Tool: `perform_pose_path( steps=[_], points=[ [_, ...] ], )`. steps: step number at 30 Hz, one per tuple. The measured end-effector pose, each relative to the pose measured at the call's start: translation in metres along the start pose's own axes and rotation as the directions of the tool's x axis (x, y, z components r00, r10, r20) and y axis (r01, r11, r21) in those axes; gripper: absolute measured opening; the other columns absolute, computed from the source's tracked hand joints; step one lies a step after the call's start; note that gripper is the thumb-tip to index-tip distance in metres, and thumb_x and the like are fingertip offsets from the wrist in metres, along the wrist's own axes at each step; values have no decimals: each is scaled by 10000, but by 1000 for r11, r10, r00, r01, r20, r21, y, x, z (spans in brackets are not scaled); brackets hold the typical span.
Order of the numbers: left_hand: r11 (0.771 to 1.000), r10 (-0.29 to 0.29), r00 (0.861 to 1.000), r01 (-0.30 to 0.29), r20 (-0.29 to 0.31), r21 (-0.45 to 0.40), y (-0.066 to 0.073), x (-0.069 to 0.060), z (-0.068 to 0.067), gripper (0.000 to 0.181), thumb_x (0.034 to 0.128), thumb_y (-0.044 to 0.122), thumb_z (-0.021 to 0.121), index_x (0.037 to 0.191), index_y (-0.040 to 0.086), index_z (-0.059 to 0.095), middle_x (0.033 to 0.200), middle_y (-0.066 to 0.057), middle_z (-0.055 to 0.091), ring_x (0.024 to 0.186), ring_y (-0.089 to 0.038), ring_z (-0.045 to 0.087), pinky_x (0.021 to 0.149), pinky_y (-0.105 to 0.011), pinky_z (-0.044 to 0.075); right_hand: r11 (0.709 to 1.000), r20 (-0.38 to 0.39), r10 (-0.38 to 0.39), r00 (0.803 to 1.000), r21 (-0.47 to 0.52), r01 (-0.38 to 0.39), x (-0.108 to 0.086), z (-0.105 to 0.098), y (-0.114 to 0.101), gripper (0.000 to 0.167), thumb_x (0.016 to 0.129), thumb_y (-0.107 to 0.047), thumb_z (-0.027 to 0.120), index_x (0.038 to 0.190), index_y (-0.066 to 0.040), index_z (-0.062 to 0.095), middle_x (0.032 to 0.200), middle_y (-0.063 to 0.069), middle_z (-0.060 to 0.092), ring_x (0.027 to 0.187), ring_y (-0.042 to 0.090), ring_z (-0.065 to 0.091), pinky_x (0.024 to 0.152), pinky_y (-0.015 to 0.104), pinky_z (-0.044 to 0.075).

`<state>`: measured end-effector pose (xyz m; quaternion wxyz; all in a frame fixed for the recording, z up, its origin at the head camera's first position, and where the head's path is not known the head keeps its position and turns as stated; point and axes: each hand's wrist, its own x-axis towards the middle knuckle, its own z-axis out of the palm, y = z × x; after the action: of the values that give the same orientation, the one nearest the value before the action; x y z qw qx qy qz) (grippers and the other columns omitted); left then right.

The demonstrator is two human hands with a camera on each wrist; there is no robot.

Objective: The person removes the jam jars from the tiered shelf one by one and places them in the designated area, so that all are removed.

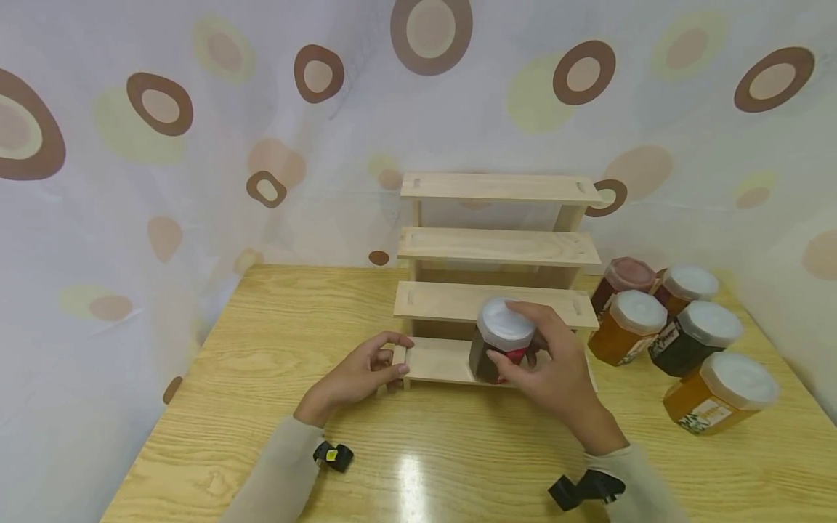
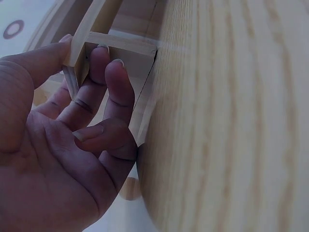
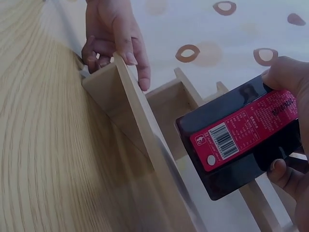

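A wooden step shelf (image 1: 497,247) with several tiers stands on the table against the patterned backdrop. My left hand (image 1: 362,370) grips the left end of its lowest board (image 1: 438,359), and the left wrist view shows fingers curled round the wooden edge (image 2: 79,53). In my right hand (image 1: 562,370) is a dark jar (image 1: 492,354) with a whitish lid, held between thumb and fingers over the right half of that board. A red label with a barcode (image 3: 223,140) faces the right wrist camera. Whether the jar's base touches the board cannot be told.
Right of the shelf stand several lidded jars: a dark red one (image 1: 604,290), amber ones such as the nearest (image 1: 700,399), and a black one (image 1: 676,349). Wood-grain table surface (image 1: 294,312) extends left of the shelf. Patterned cloth (image 1: 346,145) hangs behind.
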<state>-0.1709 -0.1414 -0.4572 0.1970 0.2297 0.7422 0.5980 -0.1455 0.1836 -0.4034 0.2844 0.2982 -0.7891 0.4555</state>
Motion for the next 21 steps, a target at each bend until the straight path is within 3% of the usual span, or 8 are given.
perform_pose_path(
  steps=[6,13,15,18,21],
  points=[
    [1000,-5,1000,5,-6,10,-1,0,0,375,1055,80,609,1414,95,503,708,-236,500,770,-354,658,649,-310,513,1000,-48,-21,999,-5,21,-4,-17,4,767,580,88,884,1303,39,631,1211,190,654,923,107,565,657,144,486],
    [1000,-11,1000,11,-1,-2,-1,-1,1,376,1056,76,605,1416,100,501,684,-123,496,762,-350,651,636,-303,498,1000,-73,14,997,-21,-15,-14,-36,8,772,561,136,869,1290,83,620,1198,239,648,958,81,573,716,105,485],
    [1000,-12,1000,12,-1,2,-1,-1,1,376,1056,85,607,1417,106,502,684,-133,493,759,-344,653,623,-297,487,1000,-80,15,997,-25,-17,-17,-43,9,720,622,71,890,1290,86,621,1191,241,646,940,74,574,716,100,481],
    [1000,-1,1000,1,-2,14,-2,-1,0,375,1057,92,609,1417,97,502,691,-188,498,749,-346,652,617,-299,486,999,-96,-5,995,-33,2,-21,-53,11,638,772,-148,904,1282,109,618,1150,240,642,864,60,560,646,108,455],
    [1000,7,1000,-7,-1,16,-2,-1,0,375,1056,87,608,1415,95,501,700,-235,494,740,-346,651,628,-303,499,999,-116,-18,993,-38,14,-23,-62,10,669,858,-334,842,1279,132,611,1123,207,636,751,39,529,580,130,417]
  ],
)
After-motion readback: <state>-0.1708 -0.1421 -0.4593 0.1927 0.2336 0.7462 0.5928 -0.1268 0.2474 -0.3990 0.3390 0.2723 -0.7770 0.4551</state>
